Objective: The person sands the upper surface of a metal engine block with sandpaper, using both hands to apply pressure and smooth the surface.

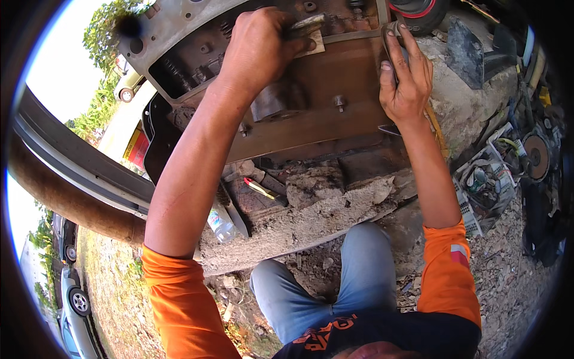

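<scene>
A large brown metal engine part (317,125), with springs and bolts set in its recessed upper side, lies across the stone ledge before me. My left hand (260,45) reaches over its rim. The fingers there are closed on a folded, beige-and-grey sheet (315,43) that looks like sandpaper, pressed near the raised edge. At the part's right corner rests my right hand (408,81), fingers stretched over the edge and thumb apart. Whether anything thin lies under those fingertips cannot be made out. Below my left wrist, a cylindrical grey piece (275,103) on the part's side looks blurred.
On the rough stone ledge (287,230) lie a red-and-yellow handled tool (259,187), a knife-like blade (236,215) and a clear plastic bottle (221,227). A white crate (493,173) of odds and ends and a round disc (536,157) stand at right. A post (78,197) rises at left.
</scene>
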A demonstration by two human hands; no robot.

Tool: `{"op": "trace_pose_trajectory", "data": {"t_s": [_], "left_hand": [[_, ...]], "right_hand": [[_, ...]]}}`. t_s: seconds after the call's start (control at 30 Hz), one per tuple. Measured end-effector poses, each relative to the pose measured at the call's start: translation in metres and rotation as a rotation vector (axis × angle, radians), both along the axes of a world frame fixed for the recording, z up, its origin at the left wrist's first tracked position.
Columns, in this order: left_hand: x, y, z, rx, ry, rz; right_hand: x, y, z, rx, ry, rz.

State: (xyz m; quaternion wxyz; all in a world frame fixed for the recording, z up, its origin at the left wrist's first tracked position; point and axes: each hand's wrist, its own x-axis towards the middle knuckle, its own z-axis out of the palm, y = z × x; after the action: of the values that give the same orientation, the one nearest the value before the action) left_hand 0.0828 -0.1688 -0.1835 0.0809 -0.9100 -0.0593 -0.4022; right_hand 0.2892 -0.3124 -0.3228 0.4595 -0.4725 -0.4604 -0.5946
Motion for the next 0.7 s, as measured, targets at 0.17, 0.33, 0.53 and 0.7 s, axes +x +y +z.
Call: {"op": "trace_pose_trajectory", "data": {"t_s": [0.17,0.33,0.53,0.7], "left_hand": [[0.048,-0.029,-0.007,-0.005,-0.02,-0.079],[0.055,-0.048,0.009,-0.241,-0.204,-0.057],[-0.011,-0.025,0.018,-0.15,-0.231,-0.091],[-0.01,-0.029,-0.012,0.007,0.005,0.057]], "right_hand": [[0.002,-0.003,0.0,0.006,0.032,0.045],[0.0,0.0,0.0,-0.003,0.022,0.032],[-0.001,-0.004,0.0,0.0,0.015,0.019],[0.0,-0.005,-0.002,0.009,0.013,0.036]]}}
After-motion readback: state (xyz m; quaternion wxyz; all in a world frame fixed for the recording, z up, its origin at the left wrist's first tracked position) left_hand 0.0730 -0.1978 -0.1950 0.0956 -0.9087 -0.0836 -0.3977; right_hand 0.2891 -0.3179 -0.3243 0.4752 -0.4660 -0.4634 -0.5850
